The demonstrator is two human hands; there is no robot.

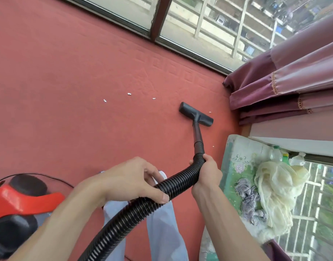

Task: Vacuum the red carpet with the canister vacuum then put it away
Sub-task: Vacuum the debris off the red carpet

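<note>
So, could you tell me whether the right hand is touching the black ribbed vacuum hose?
Touching: the head view shows the right hand wrapped round the black ribbed vacuum hose.

Left grip point(130, 182) and right grip point(207, 172) each curl round the hose point(180, 181), forearms reaching forward.

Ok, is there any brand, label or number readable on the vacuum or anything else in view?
No legible text in this view.
Canister vacuum: red and black shell, no brand or label showing.
Hose and floor nozzle: plain black, no markings.
Bottles at the right: labels too blurred to read.
Street through the window: too small and blurred.
</note>
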